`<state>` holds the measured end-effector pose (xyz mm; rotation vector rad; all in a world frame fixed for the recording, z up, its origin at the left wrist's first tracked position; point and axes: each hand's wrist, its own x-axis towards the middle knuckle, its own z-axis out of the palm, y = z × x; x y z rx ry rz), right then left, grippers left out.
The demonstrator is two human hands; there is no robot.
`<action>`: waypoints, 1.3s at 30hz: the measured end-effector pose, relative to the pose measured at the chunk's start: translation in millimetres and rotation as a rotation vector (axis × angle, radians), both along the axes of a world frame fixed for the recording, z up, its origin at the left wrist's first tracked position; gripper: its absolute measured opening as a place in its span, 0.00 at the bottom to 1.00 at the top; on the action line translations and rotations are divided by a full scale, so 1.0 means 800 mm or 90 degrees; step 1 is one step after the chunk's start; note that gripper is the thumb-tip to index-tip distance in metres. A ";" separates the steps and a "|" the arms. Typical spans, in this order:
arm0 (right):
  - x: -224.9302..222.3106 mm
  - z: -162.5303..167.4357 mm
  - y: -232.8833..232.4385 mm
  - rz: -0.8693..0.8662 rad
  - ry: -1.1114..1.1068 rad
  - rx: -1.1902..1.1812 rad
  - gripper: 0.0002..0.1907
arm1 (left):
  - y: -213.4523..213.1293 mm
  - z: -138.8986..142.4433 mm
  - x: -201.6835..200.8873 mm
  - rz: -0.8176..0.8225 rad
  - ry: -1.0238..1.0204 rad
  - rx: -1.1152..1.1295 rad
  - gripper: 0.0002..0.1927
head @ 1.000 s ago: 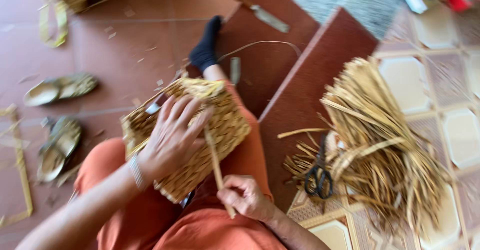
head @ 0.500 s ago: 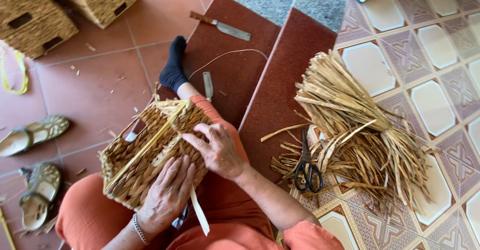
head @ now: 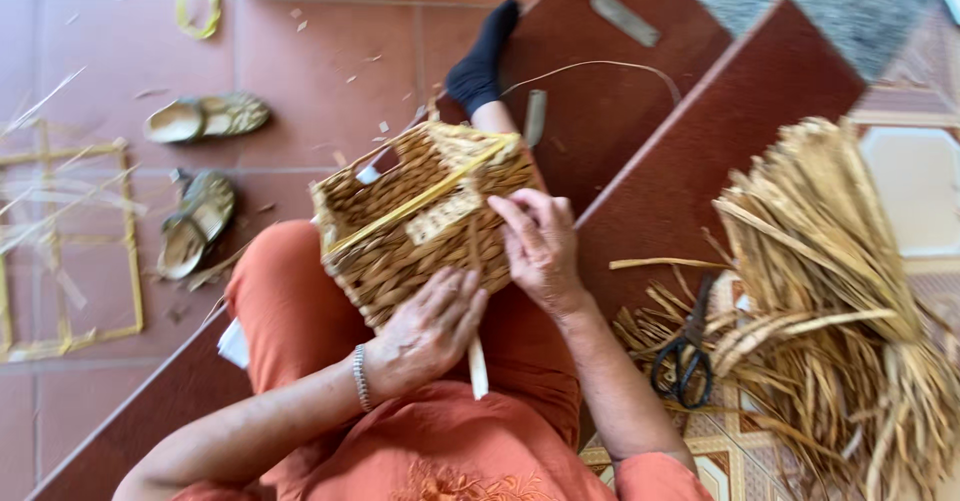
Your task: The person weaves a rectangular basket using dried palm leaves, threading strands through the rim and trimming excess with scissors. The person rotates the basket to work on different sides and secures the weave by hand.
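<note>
A single view is given, taken from a head-worn camera and aimed steeply down at the wearer's lap from close range. The woven basket (head: 425, 221) is framed near centre, with the tiled floor (head: 330, 51) seen beyond. No second view is provided.

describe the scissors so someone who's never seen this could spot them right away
Start at the big heap of dried straw-coloured reeds on the patterned tiles to the person's right. At its near-left edge, beside the right forearm, lie the scissors, handles toward the person. Their black loop handles and dark blades are the only black thing among the pale strands.
</note>
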<state>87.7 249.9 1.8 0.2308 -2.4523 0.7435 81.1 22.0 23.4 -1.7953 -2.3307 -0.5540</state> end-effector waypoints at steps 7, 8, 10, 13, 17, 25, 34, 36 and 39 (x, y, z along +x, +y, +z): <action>0.004 0.014 -0.010 0.004 -0.021 0.088 0.28 | -0.001 -0.016 0.018 0.032 -0.003 0.048 0.27; 0.003 0.014 -0.011 -0.002 -0.023 0.108 0.29 | -0.001 -0.016 0.019 0.025 -0.021 0.057 0.27; 0.002 0.012 -0.010 -0.007 -0.024 0.145 0.29 | 0.001 -0.013 0.018 0.013 -0.055 0.077 0.28; 0.001 0.002 -0.006 -0.007 -0.019 0.181 0.29 | 0.000 0.000 0.002 -0.009 -0.062 0.114 0.27; -0.001 -0.015 -0.001 -0.015 -0.015 0.184 0.32 | -0.009 0.032 -0.058 0.026 -0.091 0.235 0.20; 0.010 -0.007 -0.010 -0.021 -0.028 0.264 0.33 | 0.015 0.065 -0.197 0.346 -0.338 0.196 0.05; -0.007 0.013 -0.020 -0.021 -0.115 0.191 0.31 | -0.006 0.013 -0.258 0.044 -0.963 0.334 0.27; -0.012 0.017 -0.022 -0.027 -0.140 0.182 0.31 | 0.004 -0.011 -0.253 0.071 -0.847 0.092 0.26; -0.016 0.021 -0.025 -0.033 -0.139 0.174 0.29 | 0.025 -0.045 -0.237 -0.003 -0.904 -0.026 0.25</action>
